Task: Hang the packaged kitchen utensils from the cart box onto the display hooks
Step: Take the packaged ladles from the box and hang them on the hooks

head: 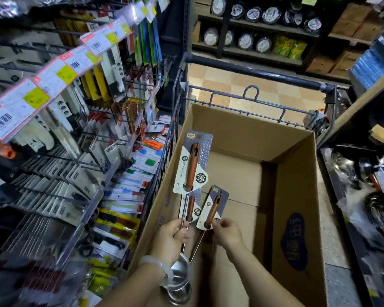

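Shop shelving closes in on both sides of you, with a checkered floor (242,85) ahead and a wire cart (264,74) directly below your view. Take the cardboard box (297,185) sitting in that cart as your landmark. Left of the box, beyond the cart's wire side, the display hooks (82,160) carry rows of carded knives and tools under a sloping line of price tags (53,74).

Over the near end of the box, your left hand (173,238) is clenched round the thin metal shafts of two packaged ladles. The taller ladle (192,165) stands up out of your fist, its wooden handle and printed card rising above the box's left wall; the shorter ladle (190,209) shows just behind and below it. Their steel bowls (179,278) hang beneath your wrist, beside a pale bangle (157,265).

Your right hand (225,232) is just right of the left, also above the box's near end. Its thumb and fingertips (216,222) pinch the bottom edge of a third ladle (213,209), whose card tilts up and to the right; its shaft runs down between your two hands.

Across the aisle past the box, dark shelves (264,29) hold round lidded goods.
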A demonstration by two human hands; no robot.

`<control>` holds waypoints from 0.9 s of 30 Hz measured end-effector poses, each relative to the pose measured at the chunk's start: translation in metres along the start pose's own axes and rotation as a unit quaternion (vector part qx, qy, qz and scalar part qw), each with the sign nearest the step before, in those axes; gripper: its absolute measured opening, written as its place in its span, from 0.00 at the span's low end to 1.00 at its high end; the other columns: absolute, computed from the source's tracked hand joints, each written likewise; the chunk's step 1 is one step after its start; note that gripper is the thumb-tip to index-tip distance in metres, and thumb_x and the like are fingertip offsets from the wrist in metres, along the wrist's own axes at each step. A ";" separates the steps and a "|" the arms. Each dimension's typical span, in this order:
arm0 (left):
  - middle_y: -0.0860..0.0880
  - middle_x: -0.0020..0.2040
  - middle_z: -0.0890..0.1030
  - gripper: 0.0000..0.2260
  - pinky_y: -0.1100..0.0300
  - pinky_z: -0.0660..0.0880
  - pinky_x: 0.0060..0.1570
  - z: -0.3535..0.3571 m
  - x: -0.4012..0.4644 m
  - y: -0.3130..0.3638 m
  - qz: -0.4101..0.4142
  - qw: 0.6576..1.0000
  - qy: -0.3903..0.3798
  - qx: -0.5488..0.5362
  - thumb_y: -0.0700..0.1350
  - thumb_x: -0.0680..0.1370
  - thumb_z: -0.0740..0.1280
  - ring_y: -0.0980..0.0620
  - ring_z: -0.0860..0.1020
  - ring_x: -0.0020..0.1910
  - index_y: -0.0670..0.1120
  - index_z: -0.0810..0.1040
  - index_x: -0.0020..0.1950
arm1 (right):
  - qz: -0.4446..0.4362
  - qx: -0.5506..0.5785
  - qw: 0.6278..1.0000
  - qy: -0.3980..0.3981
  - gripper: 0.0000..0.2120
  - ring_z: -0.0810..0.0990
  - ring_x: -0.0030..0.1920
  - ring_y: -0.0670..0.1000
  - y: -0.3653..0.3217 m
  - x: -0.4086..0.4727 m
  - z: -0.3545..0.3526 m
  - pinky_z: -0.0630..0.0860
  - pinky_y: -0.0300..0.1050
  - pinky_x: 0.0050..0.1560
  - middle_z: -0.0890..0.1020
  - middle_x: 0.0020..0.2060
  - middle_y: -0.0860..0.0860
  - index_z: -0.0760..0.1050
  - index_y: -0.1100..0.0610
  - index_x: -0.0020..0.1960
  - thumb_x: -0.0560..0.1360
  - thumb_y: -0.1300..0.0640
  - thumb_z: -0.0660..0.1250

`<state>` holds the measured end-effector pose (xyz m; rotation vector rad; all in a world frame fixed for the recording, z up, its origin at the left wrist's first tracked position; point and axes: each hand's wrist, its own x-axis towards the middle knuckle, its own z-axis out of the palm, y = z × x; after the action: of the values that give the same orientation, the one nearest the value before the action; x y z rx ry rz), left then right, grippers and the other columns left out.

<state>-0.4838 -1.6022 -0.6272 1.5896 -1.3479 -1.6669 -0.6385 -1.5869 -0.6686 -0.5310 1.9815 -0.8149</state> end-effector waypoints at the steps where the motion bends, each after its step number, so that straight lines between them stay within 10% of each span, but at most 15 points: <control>1: 0.44 0.36 0.77 0.15 0.58 0.71 0.43 -0.002 -0.002 -0.001 -0.003 1.000 0.000 0.009 0.32 0.76 0.60 0.48 0.75 0.38 0.51 0.74 0.37 | 0.029 -0.038 0.999 -0.011 0.11 0.73 0.34 0.53 0.013 0.003 0.004 0.68 0.45 0.37 0.74 0.30 0.54 0.71 0.58 0.34 0.74 0.58 0.67; 11: 0.44 0.37 0.76 0.16 0.59 0.71 0.42 -0.009 -0.013 -0.008 -0.002 1.000 -0.014 0.015 0.31 0.76 0.57 0.50 0.73 0.38 0.50 0.74 0.39 | 0.038 -0.003 0.996 -0.080 0.13 0.73 0.30 0.48 0.060 0.013 0.062 0.68 0.36 0.29 0.76 0.31 0.53 0.74 0.61 0.34 0.72 0.74 0.62; 27: 0.46 0.34 0.75 0.12 0.65 0.73 0.37 -0.012 -0.039 0.025 0.047 0.998 -0.005 -0.040 0.30 0.76 0.59 0.51 0.74 0.35 0.44 0.74 0.38 | -0.095 0.125 0.987 0.027 0.13 0.70 0.29 0.50 -0.029 -0.047 -0.009 0.71 0.44 0.34 0.72 0.28 0.52 0.70 0.56 0.38 0.80 0.65 0.57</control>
<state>-0.4711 -1.5833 -0.5858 1.4539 -1.3227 -1.6527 -0.6213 -1.5737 -0.6169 -0.5598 1.8606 -1.1891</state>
